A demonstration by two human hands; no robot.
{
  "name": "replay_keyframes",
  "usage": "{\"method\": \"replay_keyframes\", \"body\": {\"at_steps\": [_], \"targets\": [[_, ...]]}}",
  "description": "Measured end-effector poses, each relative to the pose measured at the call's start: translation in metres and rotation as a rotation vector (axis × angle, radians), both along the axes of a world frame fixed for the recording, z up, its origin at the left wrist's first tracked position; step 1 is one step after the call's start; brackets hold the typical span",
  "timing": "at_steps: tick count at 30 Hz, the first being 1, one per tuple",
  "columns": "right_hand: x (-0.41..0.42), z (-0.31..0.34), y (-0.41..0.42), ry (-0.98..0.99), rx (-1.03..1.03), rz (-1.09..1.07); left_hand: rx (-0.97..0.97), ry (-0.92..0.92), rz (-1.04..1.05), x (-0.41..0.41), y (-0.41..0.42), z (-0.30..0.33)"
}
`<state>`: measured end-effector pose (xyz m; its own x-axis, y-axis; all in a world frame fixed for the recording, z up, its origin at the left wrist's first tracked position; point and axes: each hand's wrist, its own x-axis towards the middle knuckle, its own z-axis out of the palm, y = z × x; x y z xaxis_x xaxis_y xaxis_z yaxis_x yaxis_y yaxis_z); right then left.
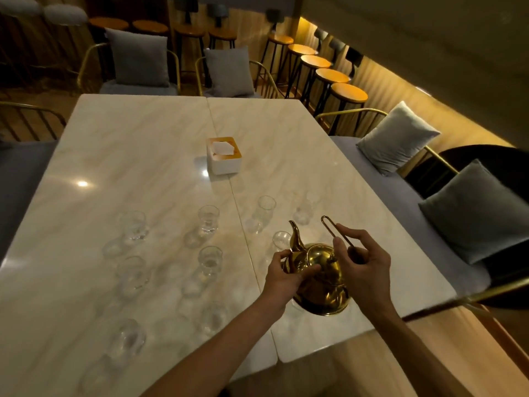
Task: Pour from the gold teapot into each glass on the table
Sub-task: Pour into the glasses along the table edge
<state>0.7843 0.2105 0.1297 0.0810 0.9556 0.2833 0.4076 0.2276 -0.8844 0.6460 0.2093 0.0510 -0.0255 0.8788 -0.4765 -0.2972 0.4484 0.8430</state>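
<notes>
From the head camera, the gold teapot [320, 277] is above the near right part of the marble table [143, 156], spout pointing away from the person. The right hand [363, 262] pinches its thin wire handle [336, 232], which stands up. The left hand [286, 272] has curled fingers on the lid area of the pot. A small glass [281, 239] stands just beside the spout; other clear glasses [208, 219] are spread to the left. A white tissue box [223, 155] sits further away, near the middle.
</notes>
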Motion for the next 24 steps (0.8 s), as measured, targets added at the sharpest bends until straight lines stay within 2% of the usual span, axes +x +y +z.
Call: {"method": "replay_keyframes", "body": {"at_steps": [9,14,24], "targets": [[0.064,-0.012,-0.041,-0.004,-0.073,-0.039,-0.089,0.001,-0.014,0.066,-0.044,-0.014],[0.090,-0.027,-0.056,-0.026,-0.158,0.010,-0.156,-0.002,0.009,0.093,-0.071,-0.026],[0.110,-0.047,-0.059,-0.132,-0.293,0.161,-0.321,-0.135,0.026,0.115,-0.093,-0.052]]}}
